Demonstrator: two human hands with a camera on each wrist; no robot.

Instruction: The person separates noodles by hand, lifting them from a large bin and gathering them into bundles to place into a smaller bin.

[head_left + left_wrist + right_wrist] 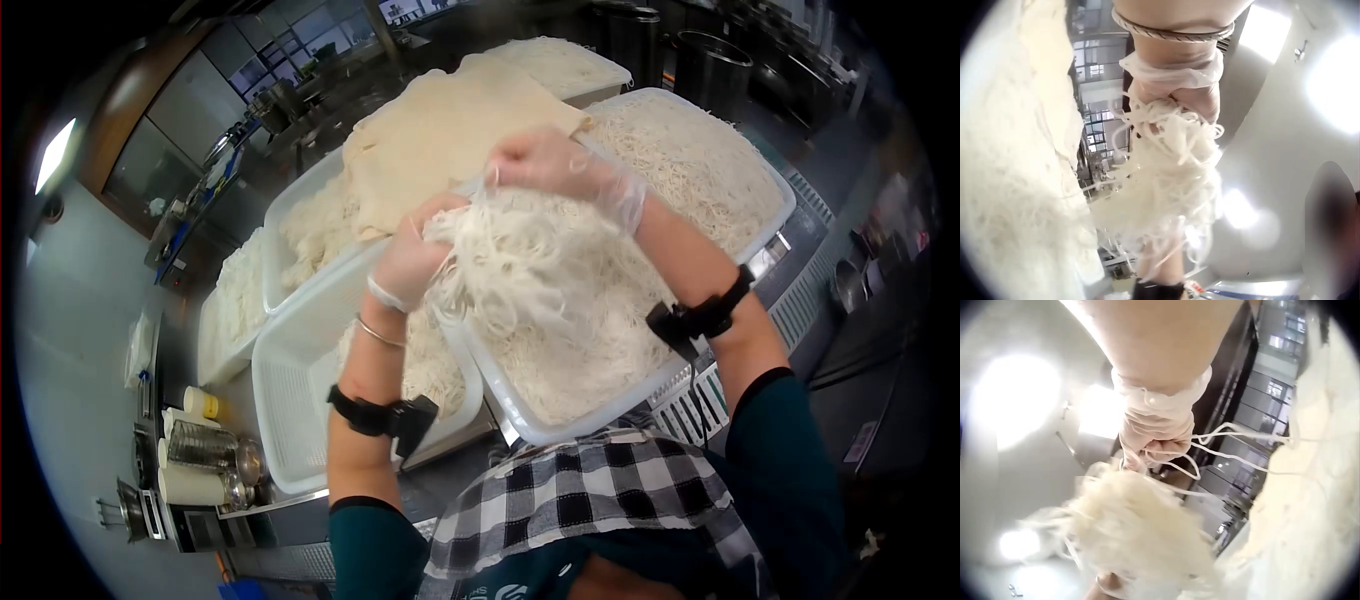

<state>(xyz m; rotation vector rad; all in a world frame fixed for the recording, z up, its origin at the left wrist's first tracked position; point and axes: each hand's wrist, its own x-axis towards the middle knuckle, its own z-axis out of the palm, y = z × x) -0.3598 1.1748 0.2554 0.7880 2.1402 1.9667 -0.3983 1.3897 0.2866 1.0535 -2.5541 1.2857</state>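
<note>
A tangled bunch of white noodles hangs between two gloved hands above a white tub full of noodles. My left hand grips the bunch from its left side; in the left wrist view the noodles spill down from the left hand's curled fingers. At the top of the bunch my right hand pinches a few strands. Loose strands trail from the right hand in the right wrist view.
Left of the full tub stands a tub partly filled with noodles. A cream-coloured cloth lies over tubs behind. Another noodle-filled tub is at the right. Cups and jars stand far left.
</note>
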